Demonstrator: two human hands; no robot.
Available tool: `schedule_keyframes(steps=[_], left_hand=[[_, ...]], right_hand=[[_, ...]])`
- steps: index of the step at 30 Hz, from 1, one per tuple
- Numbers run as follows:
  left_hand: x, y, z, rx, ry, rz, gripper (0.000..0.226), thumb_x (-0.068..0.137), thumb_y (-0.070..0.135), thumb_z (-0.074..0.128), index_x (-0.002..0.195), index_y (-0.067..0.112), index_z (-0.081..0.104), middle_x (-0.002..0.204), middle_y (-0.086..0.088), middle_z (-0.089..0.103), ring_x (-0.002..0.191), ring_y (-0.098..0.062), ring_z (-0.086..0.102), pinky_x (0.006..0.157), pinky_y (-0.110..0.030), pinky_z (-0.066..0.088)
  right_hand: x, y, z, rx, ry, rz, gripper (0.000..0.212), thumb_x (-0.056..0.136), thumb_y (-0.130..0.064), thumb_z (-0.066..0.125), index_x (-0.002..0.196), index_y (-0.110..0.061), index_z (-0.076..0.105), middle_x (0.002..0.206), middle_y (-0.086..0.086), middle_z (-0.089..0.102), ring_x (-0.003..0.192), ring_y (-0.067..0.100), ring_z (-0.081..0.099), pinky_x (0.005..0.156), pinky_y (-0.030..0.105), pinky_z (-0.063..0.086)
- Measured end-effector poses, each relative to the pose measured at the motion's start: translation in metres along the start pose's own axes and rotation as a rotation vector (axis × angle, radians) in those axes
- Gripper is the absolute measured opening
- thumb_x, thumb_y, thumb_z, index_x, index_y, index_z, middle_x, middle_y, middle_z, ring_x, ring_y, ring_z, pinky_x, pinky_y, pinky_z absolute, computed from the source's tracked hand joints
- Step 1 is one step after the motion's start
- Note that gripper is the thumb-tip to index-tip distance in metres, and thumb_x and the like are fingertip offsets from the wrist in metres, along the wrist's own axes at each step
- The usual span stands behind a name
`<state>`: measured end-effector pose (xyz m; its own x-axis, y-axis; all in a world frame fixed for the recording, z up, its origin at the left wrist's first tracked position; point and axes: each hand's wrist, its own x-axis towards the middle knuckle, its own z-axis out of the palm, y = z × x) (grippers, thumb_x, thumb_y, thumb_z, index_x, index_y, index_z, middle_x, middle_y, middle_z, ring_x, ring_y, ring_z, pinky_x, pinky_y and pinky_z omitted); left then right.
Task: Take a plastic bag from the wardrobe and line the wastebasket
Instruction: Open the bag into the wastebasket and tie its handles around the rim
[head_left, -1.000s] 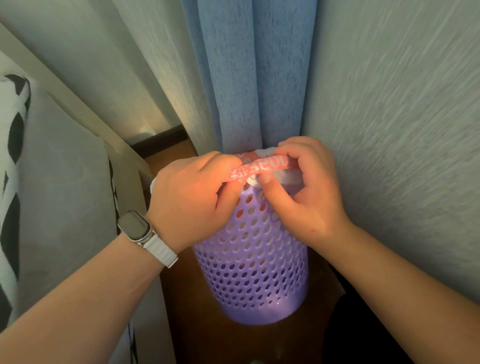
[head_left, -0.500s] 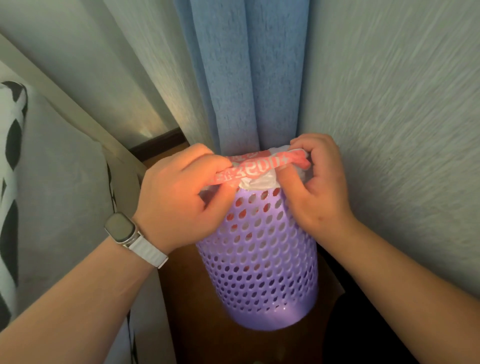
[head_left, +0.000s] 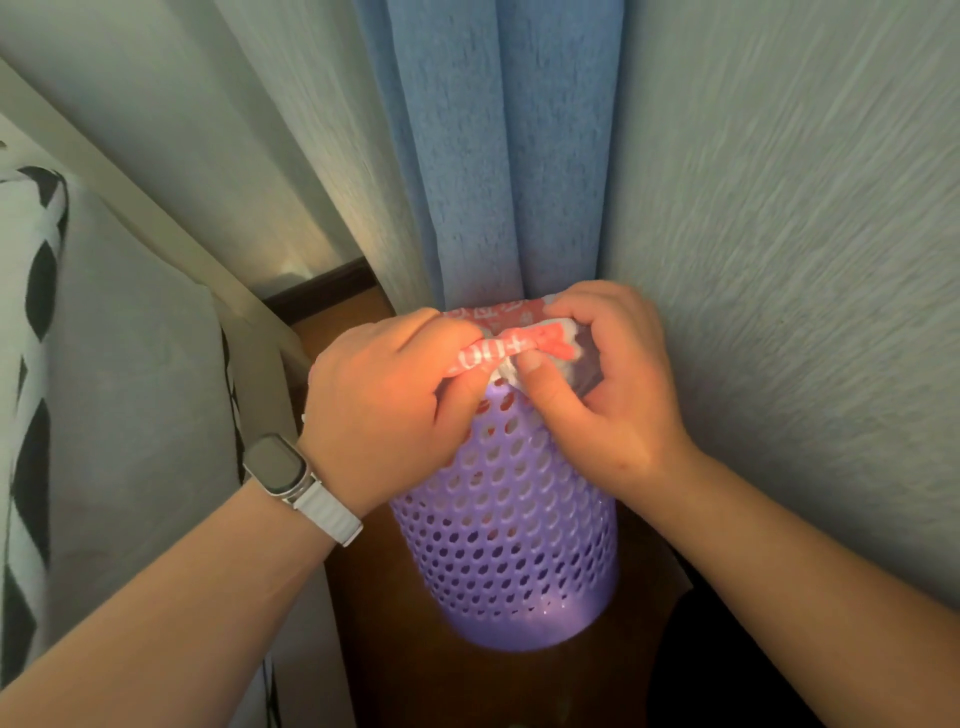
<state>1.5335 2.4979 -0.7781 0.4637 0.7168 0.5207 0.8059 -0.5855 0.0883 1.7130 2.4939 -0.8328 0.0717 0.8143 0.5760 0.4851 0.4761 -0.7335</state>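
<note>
A purple perforated wastebasket (head_left: 511, 551) stands on the brown floor in a corner. A red-and-white printed plastic bag (head_left: 511, 347) is bunched over its top rim. My left hand (head_left: 384, 410), with a watch on its wrist, pinches the twisted red part of the bag from the left. My right hand (head_left: 613, 395) grips the same bunched part from the right, thumb pressed on the white plastic. Both hands sit on the basket's rim and hide most of its opening.
A blue curtain (head_left: 488, 156) hangs right behind the basket. A textured wall (head_left: 805, 260) runs along the right. On the left are a grey cushion (head_left: 135, 389) and a black-and-white patterned fabric (head_left: 26, 364). The brown floor (head_left: 405, 649) forms a narrow gap.
Both hands kept twisting and bunching the red band of the bag at the basket's rim; my right thumb shifted onto the white plastic. The basket stayed put.
</note>
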Motion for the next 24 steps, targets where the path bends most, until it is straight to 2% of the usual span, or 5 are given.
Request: schedule_keyframes(steps=[4,9,16,20,24], left_hand=[[0.002,-0.008,-0.003,-0.039,0.006,-0.020,0.033,0.097,0.028,0.044,0.090,0.010,0.071,0.078,-0.006,0.068,0.067,-0.020,0.061,0.066,-0.023,0.039],[0.002,-0.009,-0.004,-0.096,0.051,-0.013,0.028,0.094,0.022,0.048,0.087,0.007,0.070,0.074,-0.007,0.066,0.065,-0.020,0.060,0.062,-0.028,0.046],[0.000,-0.010,-0.005,-0.122,0.010,0.025,0.026,0.095,0.026,0.051,0.092,0.008,0.070,0.082,-0.008,0.067,0.070,-0.022,0.062,0.060,-0.039,0.051],[0.001,-0.001,-0.007,-0.069,0.010,0.063,0.031,0.091,0.031,0.057,0.107,0.008,0.071,0.097,-0.009,0.069,0.082,-0.024,0.064,0.070,-0.037,0.051],[0.002,0.011,-0.006,-0.110,0.013,0.041,0.029,0.093,0.029,0.056,0.112,0.013,0.071,0.096,-0.005,0.071,0.081,-0.021,0.066,0.072,-0.037,0.052]], right_hand=[[0.001,0.009,-0.003,0.012,0.013,-0.010,0.037,0.086,-0.031,0.062,0.114,-0.007,0.062,0.116,-0.004,0.053,0.112,0.017,0.053,0.101,0.029,0.040],[0.004,0.013,-0.004,0.046,0.027,0.048,0.038,0.085,-0.031,0.059,0.114,-0.006,0.063,0.118,-0.002,0.055,0.113,0.017,0.055,0.100,0.033,0.043],[0.006,0.008,-0.004,0.035,0.082,0.044,0.023,0.081,-0.026,0.059,0.096,-0.009,0.059,0.099,-0.007,0.051,0.093,0.018,0.054,0.085,0.041,0.045],[0.006,0.001,-0.004,-0.057,0.083,0.011,0.018,0.080,-0.026,0.061,0.088,-0.010,0.060,0.093,-0.008,0.052,0.088,0.018,0.053,0.080,0.041,0.043],[0.004,-0.008,-0.003,-0.073,0.084,0.004,0.018,0.080,-0.030,0.063,0.087,-0.014,0.060,0.089,-0.009,0.052,0.085,0.016,0.052,0.079,0.040,0.042]])
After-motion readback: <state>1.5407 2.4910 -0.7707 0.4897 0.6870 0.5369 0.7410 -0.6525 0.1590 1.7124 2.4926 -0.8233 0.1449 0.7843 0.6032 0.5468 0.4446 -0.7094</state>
